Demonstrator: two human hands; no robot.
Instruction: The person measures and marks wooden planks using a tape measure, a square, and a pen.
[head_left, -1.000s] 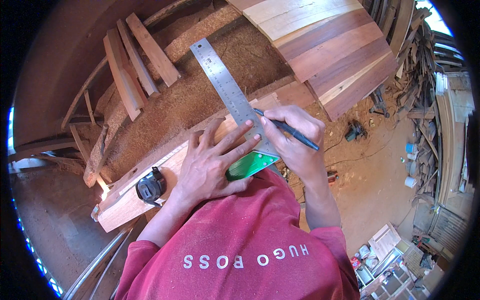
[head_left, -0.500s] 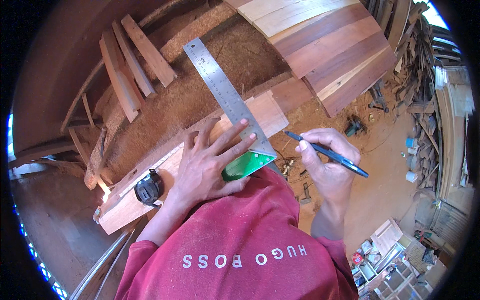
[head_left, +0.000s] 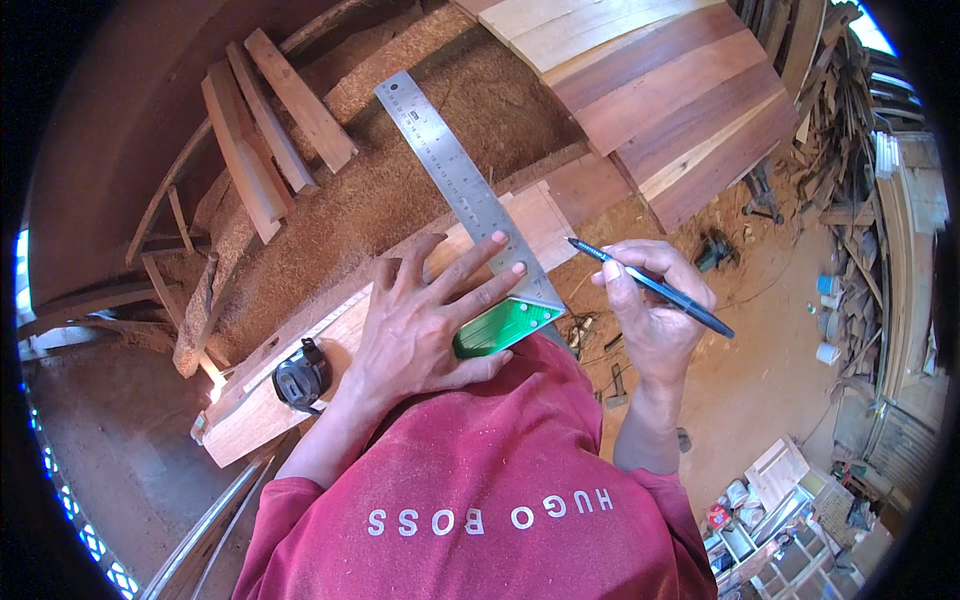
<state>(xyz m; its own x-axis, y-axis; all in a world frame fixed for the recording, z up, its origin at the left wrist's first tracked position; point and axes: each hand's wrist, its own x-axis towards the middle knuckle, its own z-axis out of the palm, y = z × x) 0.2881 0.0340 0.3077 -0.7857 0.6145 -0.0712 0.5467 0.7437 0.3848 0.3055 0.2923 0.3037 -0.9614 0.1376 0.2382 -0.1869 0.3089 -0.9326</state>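
A try square with a steel blade [head_left: 440, 150] and a green stock [head_left: 505, 325] lies across a pale wooden board [head_left: 545, 222]. My left hand [head_left: 415, 325] holds the square, two fingers stretched over its blade and the thumb along the edge of the stock. In my right hand [head_left: 660, 300] is a dark blue pen [head_left: 682, 308], pinched between thumb and fingers. Its tip points at the board's right end, just right of the blade; whether it touches the wood I cannot tell. Left of my left hand, a black tape measure [head_left: 300, 377] rests on the board.
Sawdust [head_left: 490, 110] is heaped beyond the board, with several loose wooden pieces [head_left: 245, 150] at the far left. A panel of joined planks [head_left: 670, 100] lies far right. Stacked timber [head_left: 835, 130] and white buckets [head_left: 828, 353] line the right side.
The try square and my left hand appear slightly farther right, partly because the whole view has shifted. The pen tip has risen a little in the picture, toward the board's end.
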